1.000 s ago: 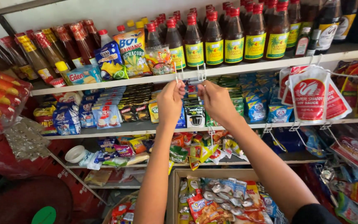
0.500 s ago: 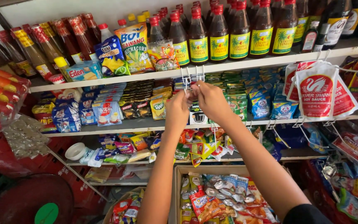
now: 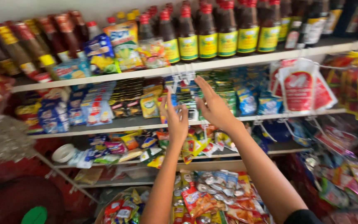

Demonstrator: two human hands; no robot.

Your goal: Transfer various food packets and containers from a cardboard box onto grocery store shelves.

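Hands up at frame centre: left hand point(image 3: 175, 117) and right hand point(image 3: 214, 104) both spread-fingered, reaching at white clips point(image 3: 182, 77) hanging off the top shelf point(image 3: 245, 61) edge, gripping nothing.

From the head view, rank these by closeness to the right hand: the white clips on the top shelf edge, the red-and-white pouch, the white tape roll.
From the right hand:
1. White clips, just above its fingertips.
2. Red-and-white pouch, hanging to the right.
3. White tape roll, far left, lower shelf.

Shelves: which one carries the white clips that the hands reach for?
The top shelf, under the dark bottles; white clips hang from its front edge, unlike lower shelves.
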